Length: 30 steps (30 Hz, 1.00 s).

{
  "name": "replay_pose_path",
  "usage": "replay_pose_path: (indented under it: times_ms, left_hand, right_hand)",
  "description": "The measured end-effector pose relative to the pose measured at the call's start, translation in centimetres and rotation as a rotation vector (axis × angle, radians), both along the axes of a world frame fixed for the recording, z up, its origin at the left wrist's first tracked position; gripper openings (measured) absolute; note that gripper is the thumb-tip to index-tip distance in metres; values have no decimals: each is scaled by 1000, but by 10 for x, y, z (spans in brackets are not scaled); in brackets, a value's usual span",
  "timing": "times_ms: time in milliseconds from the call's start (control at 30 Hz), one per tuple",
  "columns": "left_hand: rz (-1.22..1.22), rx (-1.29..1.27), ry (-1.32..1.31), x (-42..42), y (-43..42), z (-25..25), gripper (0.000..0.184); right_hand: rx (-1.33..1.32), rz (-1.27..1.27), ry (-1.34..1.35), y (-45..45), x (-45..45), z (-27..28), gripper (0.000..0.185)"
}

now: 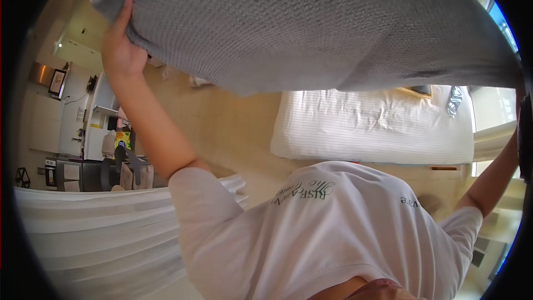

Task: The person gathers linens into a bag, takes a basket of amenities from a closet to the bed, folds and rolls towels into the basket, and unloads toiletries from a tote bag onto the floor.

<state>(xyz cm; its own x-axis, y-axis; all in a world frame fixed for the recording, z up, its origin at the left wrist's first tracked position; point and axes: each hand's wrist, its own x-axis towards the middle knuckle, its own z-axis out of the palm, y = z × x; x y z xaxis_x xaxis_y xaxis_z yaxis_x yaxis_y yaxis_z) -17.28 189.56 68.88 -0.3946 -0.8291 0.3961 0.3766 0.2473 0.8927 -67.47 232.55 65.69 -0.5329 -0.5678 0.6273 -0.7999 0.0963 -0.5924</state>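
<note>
Head view: grey cloth point(300, 28) pinched in left hand point(123, 50), spread rightward; right hand's state unseen

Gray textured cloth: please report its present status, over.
Left hand grips gray textured cloth near a corner; right hand out of view. Cloth raised, spread wide, hiding far part of white striped bedding.

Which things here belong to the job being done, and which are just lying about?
In use:
large grey textured cloth
left hand, gripping its edge

Apparently just lying about:
shiny silver-blue packet, on white striped bedding
yellow-and-green packet
black-framed picture
</note>
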Motion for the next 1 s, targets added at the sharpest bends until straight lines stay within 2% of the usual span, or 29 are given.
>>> replay_pose_path:
  times_ms: [33, 100, 167, 200, 233, 267, 300, 367, 433, 567, 633, 700, 767, 800, 867, 900, 967, 1000]
  left_hand:
    - [-43, -14, 11, -1, -2, 5, 43]
    - [-129, 126, -10, -17, -47, -14, 52]
    - [73, 5, -321, -65, -79, -50, 57]
    - [90, 18, -448, -93, -112, -82, 55]
    - [108, 29, -574, -114, -135, -105, 53]
    - [85, 53, -549, -126, -131, -113, 50]
    - [64, 81, -525, -133, -128, -116, 47]
    - [161, -51, -508, -146, -144, -116, 42]
    - [190, -111, -491, -140, -151, -124, 37]
    - [184, -46, -486, -106, -126, -121, 26]
    - [109, 5, -505, -77, -125, -142, 24]
    - [47, 59, -501, -46, -114, -175, 24]
    - [42, 193, -601, -17, -101, -209, 28]
    - [97, 137, -594, -4, -100, -240, 30]
    - [139, 196, -685, 24, -94, -299, 34]
    - [126, 309, -782, 41, -88, -326, 36]
    - [106, 491, -843, 66, -77, -386, 32]
    - [169, 644, -767, 67, -68, -409, 30]
  right_hand:
    - [-182, 293, -75, 3, -32, -7, 35]
    - [-12, -18, -370, 6, -108, -41, 55]
    - [160, -15, -450, -38, -89, -80, 50]
    - [335, 11, -440, -56, -98, -101, 41]
    - [446, -85, -264, -66, -101, -118, 35]
    - [429, -32, -148, -69, -122, -135, 33]
    - [365, -71, -162, -69, -125, -131, 32]
    - [253, -142, -201, -74, -116, -117, 32]
    - [298, -122, -103, -63, -108, -93, 30]
    - [306, 11, -206, -8, -70, -69, 36]
    - [487, -18, -413, 23, -63, -72, 33]
    - [468, 72, -631, 57, -72, -107, 31]
    - [562, 112, -844, 53, -16, -122, 33]
    - [623, 153, -819, 49, 1, -146, 35]
    - [1093, 326, -663, 29, 38, -182, 31]
    - [1225, 514, -501, 17, 58, -208, 34]
    - [1369, 591, -560, 11, 92, -273, 35]
    - [1406, 632, -582, 8, 103, -313, 36]
